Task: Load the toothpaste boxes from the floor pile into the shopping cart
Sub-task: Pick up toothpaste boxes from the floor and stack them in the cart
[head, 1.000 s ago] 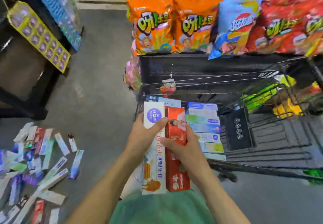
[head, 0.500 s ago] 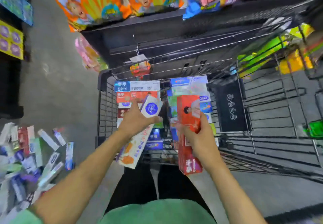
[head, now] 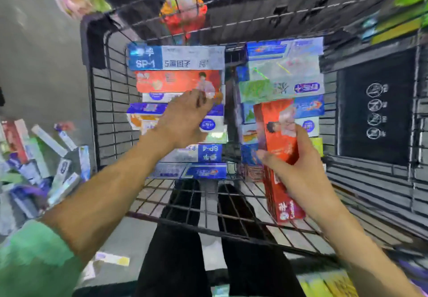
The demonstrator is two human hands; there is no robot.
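1. Head view: the right hand (head: 301,176) grips a red box (head: 279,157) round its middle, upright, at about four o'clock, just in front of the right stack (head: 284,74) in the cart (head: 111,102).
2. The left hand (head: 185,120) reaches over the left stack (head: 176,58) at eleven o'clock; blur hides its fingers, so whether it holds anything I cannot tell.
3. To place well, I would turn the red box flat (long side across) and lay it squarely on the right stack.
4. The floor pile (head: 34,164) waits at nine o'clock.
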